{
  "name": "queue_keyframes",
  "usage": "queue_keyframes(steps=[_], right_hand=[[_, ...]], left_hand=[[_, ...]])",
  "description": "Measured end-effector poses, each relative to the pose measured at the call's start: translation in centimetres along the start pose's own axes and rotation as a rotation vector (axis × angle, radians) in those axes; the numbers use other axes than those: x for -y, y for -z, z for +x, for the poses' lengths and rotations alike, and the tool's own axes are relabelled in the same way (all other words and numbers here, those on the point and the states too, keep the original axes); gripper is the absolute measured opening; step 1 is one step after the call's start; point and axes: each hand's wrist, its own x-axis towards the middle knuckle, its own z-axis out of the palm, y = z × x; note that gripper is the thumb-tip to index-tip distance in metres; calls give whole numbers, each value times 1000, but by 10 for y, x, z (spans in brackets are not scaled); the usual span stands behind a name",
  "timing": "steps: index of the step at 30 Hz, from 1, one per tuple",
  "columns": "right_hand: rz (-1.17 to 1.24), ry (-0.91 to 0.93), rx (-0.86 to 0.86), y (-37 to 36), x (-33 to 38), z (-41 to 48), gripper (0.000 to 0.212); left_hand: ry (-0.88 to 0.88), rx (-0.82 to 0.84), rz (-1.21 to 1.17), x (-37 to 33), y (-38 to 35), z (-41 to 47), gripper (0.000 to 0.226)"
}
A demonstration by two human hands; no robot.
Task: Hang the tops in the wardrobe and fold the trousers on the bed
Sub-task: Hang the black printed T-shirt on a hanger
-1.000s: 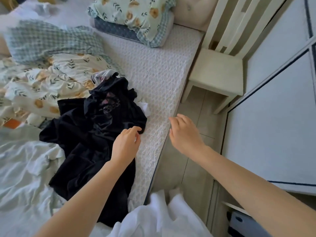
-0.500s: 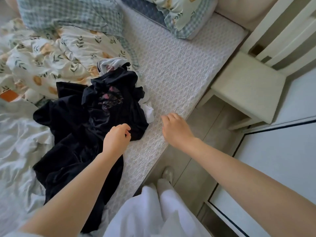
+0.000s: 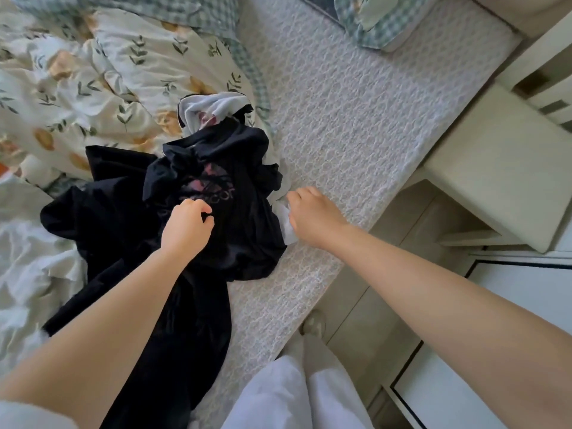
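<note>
Black fabric lies heaped at the bed's near edge. The black top (image 3: 235, 212) is bunched over a longer black garment (image 3: 173, 351) whose type we cannot tell. The left hand (image 3: 185, 227) has its fingers curled and pinches the top's cloth just below a pink logo. The logo's lettering is creased and only partly legible, something like "co". The right hand (image 3: 312, 216) curls down onto a white garment (image 3: 288, 230) poking from under the heap. Its fingertips are hidden, so we cannot tell whether it grips. Another pale garment (image 3: 213, 106) peeks out behind. The mattress cover (image 3: 356, 125) is white and textured, and a floral duvet (image 3: 130, 66) lies rumpled to the left. A checked pillow (image 3: 368, 29) is cut off at the top. A cream stool (image 3: 501, 168) stands beside the bed on a pale floor (image 3: 399, 218).
</note>
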Motion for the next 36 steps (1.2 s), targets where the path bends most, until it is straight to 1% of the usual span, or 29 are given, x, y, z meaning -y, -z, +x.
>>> queue_keyframes(steps=[4,8,10,12,13,15,18,20,22,24,27,29,31,32,33,34,36], right_hand=[[10,27,6,-5,6,57,30],[6,61,-9,-9,12,109,38],[24,59,-44,-10,15,131,47],[37,57,-67,-11,18,148,58],[34,60,-68,-12,19,155,62],[16,58,-44,-13,21,167,66],[-20,33,31,-13,19,178,65],[-53,13,82,-15,17,180,53],[-77,5,132,-20,15,178,39],[-64,5,180,-26,14,174,35],[32,-5,173,-33,11,169,34],[133,-36,144,-34,12,167,37],[201,-38,100,-33,16,167,49],[214,-26,67,-32,19,168,55],[215,-5,33,-31,22,170,59],[201,21,9,-30,25,173,60],[124,66,-1,-29,31,180,59]], left_hand=[[2,-40,-8,15,9,61,29],[-18,-166,-11,30,14,101,44],[-25,-199,-20,36,15,117,52],[-20,-161,-14,44,15,130,57],[-17,-129,-8,49,14,135,54],[-5,-90,-28,56,9,139,41],[33,-89,-147,62,1,134,19],[15,-99,-201,63,-2,125,13],[-21,-116,-217,62,-6,113,18],[-33,-159,-254,61,-10,102,30],[-11,-197,-357,57,-15,90,43],[21,-204,-403,55,-19,85,42],[56,-201,-423,51,-25,83,35],[73,-184,-434,49,-27,82,27],[96,-150,-442,48,-30,82,18],[117,-107,-449,47,-34,82,13],[144,-53,-455,47,-39,81,35]])
